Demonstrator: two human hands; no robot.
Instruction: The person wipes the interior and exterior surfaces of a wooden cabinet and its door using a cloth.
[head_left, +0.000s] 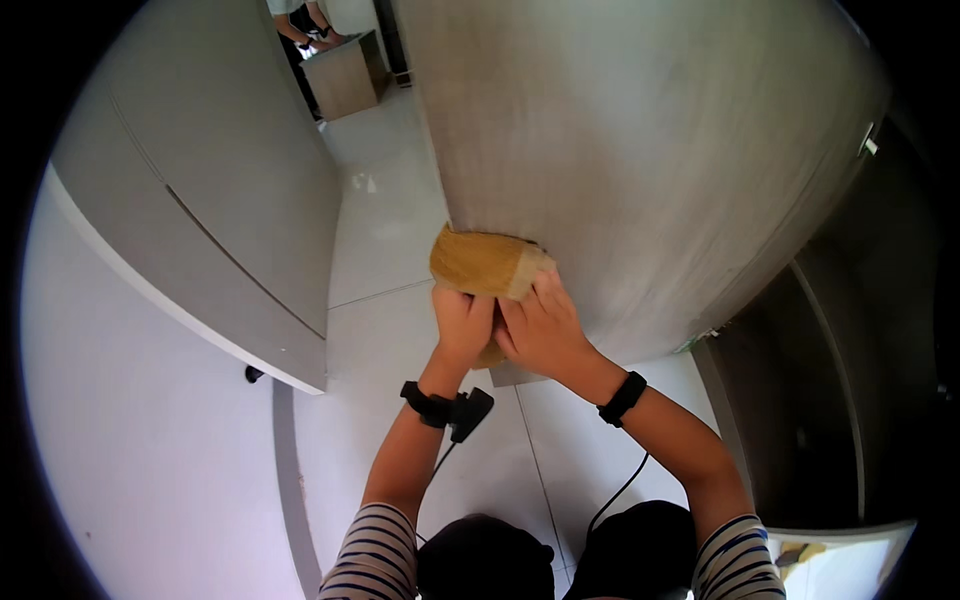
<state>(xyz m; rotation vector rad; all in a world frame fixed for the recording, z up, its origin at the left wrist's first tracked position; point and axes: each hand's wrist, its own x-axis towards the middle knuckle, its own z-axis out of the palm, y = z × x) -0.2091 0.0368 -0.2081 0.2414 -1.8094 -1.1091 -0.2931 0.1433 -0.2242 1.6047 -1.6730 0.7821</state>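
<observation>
A yellow-brown cloth (480, 262) with a paler end is wrapped over the lower corner of a grey-brown wooden door panel (630, 187). My left hand (463, 322) grips the cloth from below on its left side, with the fingers mostly hidden under it. My right hand (544, 322) lies close beside the left, its fingers bent over the paler end of the cloth against the panel. More of the cloth hangs below, between both hands. Black straps sit on both wrists, the left one carrying a small black device with a cable.
A grey door (247, 195) stands at the left, with a black doorstop (254, 373) near its foot. Dark open shelving (795, 420) is at the right. Pale floor tiles (375, 247) lie below. Through the gap, another person's hands (326, 41) rest on a wooden box (345, 79).
</observation>
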